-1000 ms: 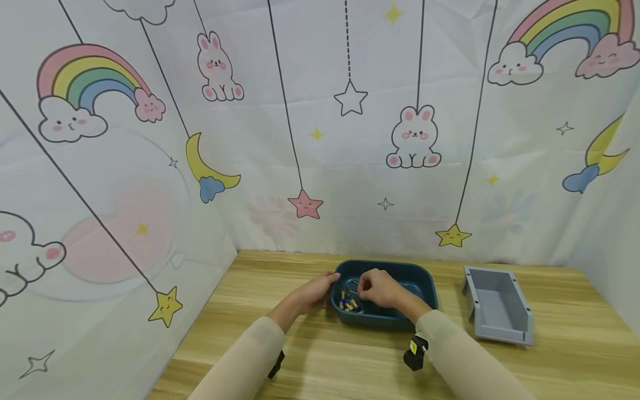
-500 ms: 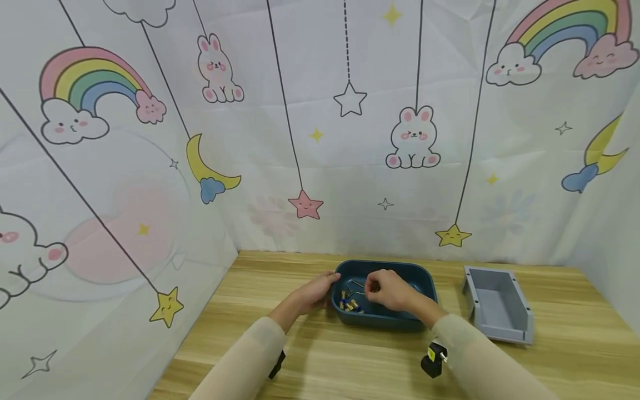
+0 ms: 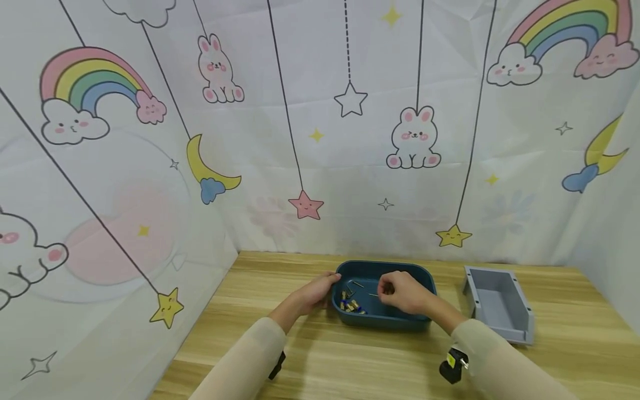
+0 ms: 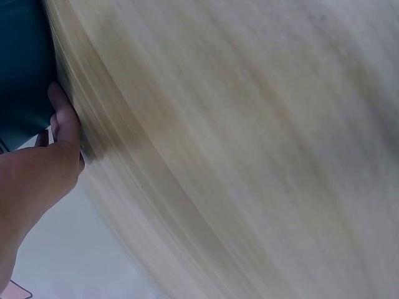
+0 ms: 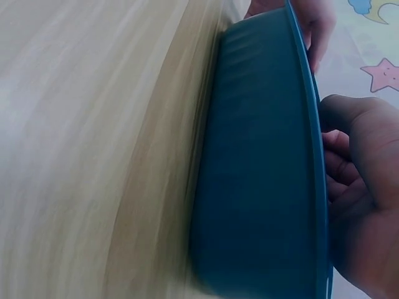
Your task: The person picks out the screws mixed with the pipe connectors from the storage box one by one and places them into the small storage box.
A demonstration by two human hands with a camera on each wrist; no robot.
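A dark blue tub (image 3: pixel 382 323) stands on the wooden table. At its left end my left hand (image 3: pixel 315 291) grips the rim, thumb over the edge and fingers against the outside wall (image 4: pixel 25 68). Inside the tub, my right hand (image 3: pixel 406 293) pinches a thin, long metal piece (image 3: pixel 373 295) that points left from the fingertips. Small brass-coloured fittings (image 3: pixel 352 306) with blue parts lie heaped in the tub's left front corner. Beside them lies another thin metal piece (image 3: pixel 358 284). In the right wrist view, the tub wall (image 5: pixel 262 156) hides the right fingertips.
To the right of the tub, a grey plastic bin (image 3: pixel 495 308) with a low front lip sits on the table (image 3: pixel 320 355). A white cloth backdrop (image 3: pixel 350 166) printed with rabbits and stars hangs behind and along the left side.
My right hand has drawn back to the right inside the tub, away from the fittings, with the thin metal piece in its fingers. My left hand stays on the rim.
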